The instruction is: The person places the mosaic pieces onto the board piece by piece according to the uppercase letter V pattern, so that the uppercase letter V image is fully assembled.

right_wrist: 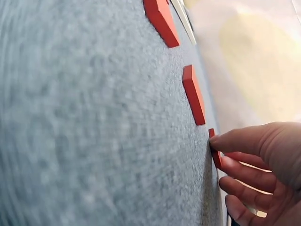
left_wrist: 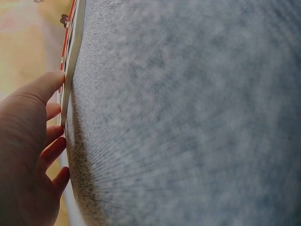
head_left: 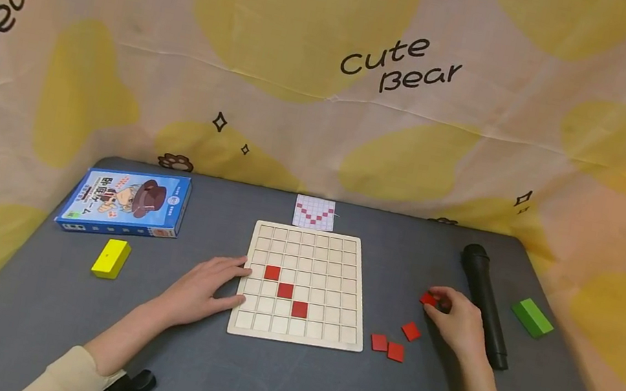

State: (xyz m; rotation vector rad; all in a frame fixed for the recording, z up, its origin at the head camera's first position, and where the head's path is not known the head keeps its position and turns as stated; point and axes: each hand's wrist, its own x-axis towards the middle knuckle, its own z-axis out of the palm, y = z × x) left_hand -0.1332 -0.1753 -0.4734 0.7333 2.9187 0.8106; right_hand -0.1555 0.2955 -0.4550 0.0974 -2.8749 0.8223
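Observation:
A pale wooden grid board [head_left: 326, 299] lies mid-table, with red square tiles in three of its cells, stepping diagonally down to the right; one is the upper-left tile [head_left: 272, 273]. My left hand [head_left: 202, 289] touches the board's left edge with extended fingers. Over at the right, my right hand [head_left: 459, 321] pinches a red tile [head_left: 428, 299] between thumb and fingers, close to the tabletop. In the right wrist view the thumb lies on that tile [right_wrist: 215, 150]. Three loose red tiles, one of them a nearby tile [head_left: 411, 332], lie between the board and this hand.
Behind the board is a small pattern card [head_left: 315, 213] with a V of coloured squares. A black microphone [head_left: 485, 303] lies just beyond the right hand, a green block [head_left: 532, 318] farther right. At left are a blue game box [head_left: 126, 201] and a yellow block [head_left: 111, 258].

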